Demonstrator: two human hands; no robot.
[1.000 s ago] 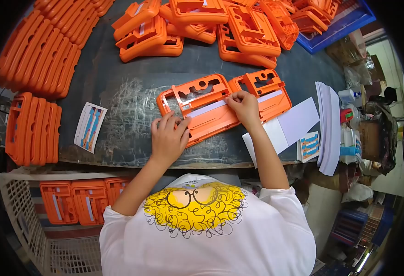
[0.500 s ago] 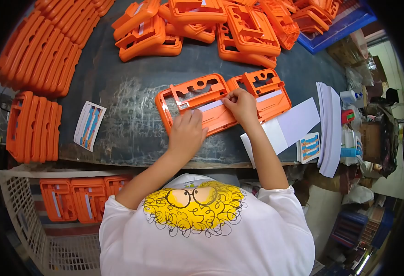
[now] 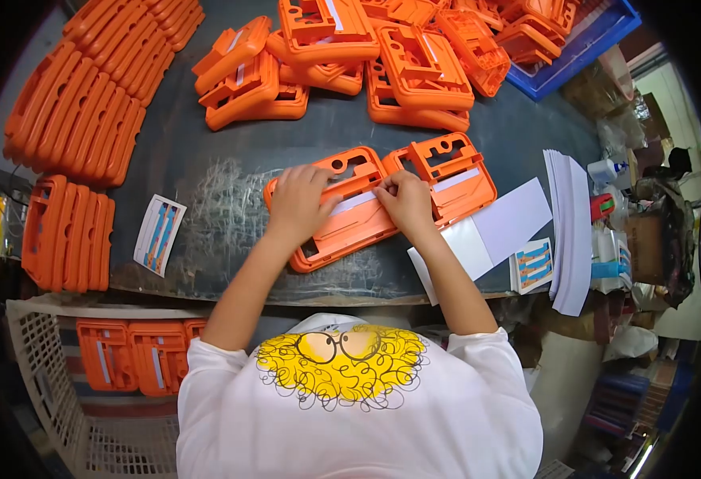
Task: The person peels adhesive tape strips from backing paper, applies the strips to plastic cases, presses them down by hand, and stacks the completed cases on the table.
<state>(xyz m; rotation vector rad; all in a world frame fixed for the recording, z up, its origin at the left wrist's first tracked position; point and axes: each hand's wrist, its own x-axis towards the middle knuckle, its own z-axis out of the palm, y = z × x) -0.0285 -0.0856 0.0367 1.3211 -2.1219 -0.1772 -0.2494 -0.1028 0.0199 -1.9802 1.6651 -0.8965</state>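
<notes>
On the dark, scratched surface (image 3: 215, 152) lies a flat, orange plastic case (image 3: 350, 227) with a thin white strip (image 3: 356, 201) across it. The left hand (image 3: 296, 209) is over the left part of the case, its fingers loose and stretched out. The right hand (image 3: 406, 201) has its fingers bunched at the strip's right end; I cannot tell if they grip it. Just right of the case is a matching orange case (image 3: 460, 198).

Hands (image 3: 407, 203) on orange frame (image 3: 352, 227), white strip (image 3: 355, 201)

Even lt, fisheye dist., blk corners
</notes>
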